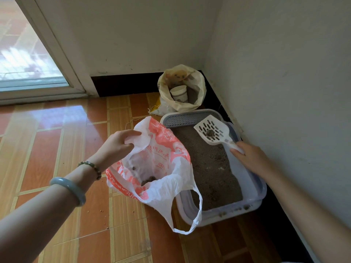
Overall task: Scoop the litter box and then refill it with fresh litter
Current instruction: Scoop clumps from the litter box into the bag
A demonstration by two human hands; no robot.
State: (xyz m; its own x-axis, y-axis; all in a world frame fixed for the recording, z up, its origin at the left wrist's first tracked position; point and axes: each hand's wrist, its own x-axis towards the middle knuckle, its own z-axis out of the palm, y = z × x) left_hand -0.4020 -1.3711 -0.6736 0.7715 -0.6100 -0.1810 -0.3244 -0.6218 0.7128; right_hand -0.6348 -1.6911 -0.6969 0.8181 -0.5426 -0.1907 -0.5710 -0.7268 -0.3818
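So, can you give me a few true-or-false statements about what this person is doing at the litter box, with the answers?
1. The right hand holds the scoop above the litter box. True.
2. The scoop is empty. False: a dark clump lies on it.
3. The left hand pinches the rim of the plastic bag, keeping it open. True.
4. The plastic bag has nothing inside. False: dark clumps lie at its bottom.
5. The white cup stands inside the litter box. False: it sits in the sack in the corner, behind the box.
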